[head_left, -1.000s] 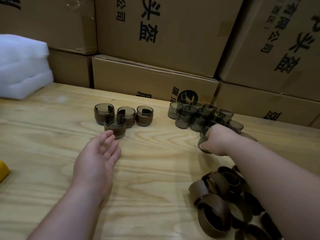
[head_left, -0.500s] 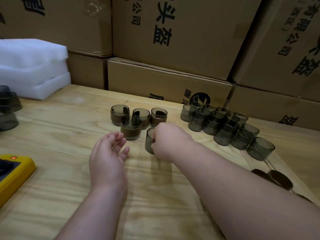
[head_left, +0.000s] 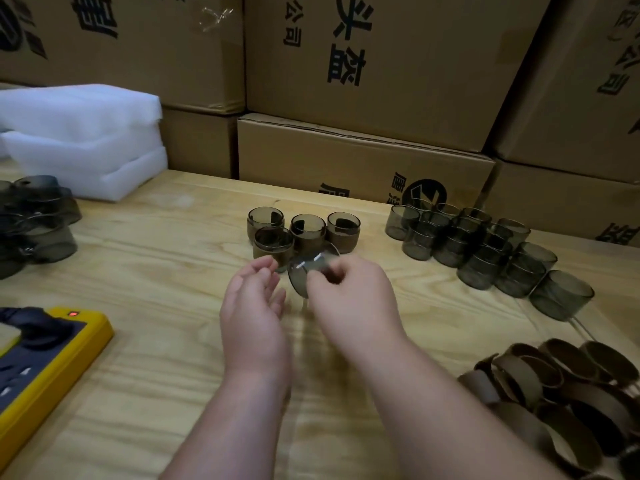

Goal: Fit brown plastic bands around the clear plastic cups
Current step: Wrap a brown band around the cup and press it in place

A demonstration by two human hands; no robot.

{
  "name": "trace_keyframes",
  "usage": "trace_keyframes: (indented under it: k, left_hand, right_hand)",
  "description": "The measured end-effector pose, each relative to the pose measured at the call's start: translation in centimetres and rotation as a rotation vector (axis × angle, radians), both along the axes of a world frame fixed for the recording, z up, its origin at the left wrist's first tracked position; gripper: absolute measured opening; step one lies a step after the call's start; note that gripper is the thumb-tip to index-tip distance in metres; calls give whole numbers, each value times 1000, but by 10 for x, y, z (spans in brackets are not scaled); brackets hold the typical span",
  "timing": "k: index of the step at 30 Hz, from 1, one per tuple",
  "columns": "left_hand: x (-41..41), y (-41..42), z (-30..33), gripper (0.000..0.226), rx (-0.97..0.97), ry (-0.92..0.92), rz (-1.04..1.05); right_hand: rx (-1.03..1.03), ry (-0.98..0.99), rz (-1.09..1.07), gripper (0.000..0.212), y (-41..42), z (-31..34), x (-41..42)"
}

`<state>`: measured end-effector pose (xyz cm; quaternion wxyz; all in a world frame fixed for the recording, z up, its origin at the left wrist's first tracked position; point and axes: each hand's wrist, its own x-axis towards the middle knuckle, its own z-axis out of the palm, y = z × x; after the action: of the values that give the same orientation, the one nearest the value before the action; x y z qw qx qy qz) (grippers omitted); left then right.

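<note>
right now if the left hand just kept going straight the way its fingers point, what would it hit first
Most likely the nearest banded cup, just beyond the left hand fingertips. The bare cup in the right hand sits slightly to its right; depth is hard to judge from one view.

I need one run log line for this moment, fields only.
right hand: holds bare cup | left hand: open, empty, beside cup | banded cups: four | bands: untouched

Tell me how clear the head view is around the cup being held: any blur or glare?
Head view: the right hand and its cup are motion-smeared, with small glints on the rim; the left hand is soft; the banded cups behind stay sharper.
</note>
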<state>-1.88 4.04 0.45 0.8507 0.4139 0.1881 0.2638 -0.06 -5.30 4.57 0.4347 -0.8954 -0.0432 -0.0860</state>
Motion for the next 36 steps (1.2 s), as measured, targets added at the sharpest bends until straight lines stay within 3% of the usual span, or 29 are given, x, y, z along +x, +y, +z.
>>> trace_keyframes:
  k: [7, 12, 15, 20, 25, 31, 33, 36]
  left_hand:
    - [-13, -18, 0, 27, 168, -59, -511]
    - [-18, -25, 0, 26, 312, -75, -709]
    - [-19, -26, 0, 36, 309, -80, -722]
    - [-19, -24, 0, 33, 212, -113, -670]
    - [-17, -22, -1, 29, 86, -173, -618]
    - [-19, -25, -2, 37, 150, -137, -623]
    - [-21, -27, 0, 20, 163, -163, -623]
    - [-24, -30, 3, 29, 197, -189, -651]
  right_hand:
    - [428, -122, -39, 50, -34, -33, -77]
    - [609, -189, -84, 41, -39, -45, -71]
    - [671, -207, -132, 37, -40, -44, -64]
    - [777, -132, -89, 29, -40, -47, -64]
    - [785, 17, 45, 41, -43, -49, -55]
    - [732, 61, 64, 39, -44, -47, -51]
    - [743, 81, 47, 47, -42, -47, -52]
    - [723, 82, 42, 62, -36, -46, -52]
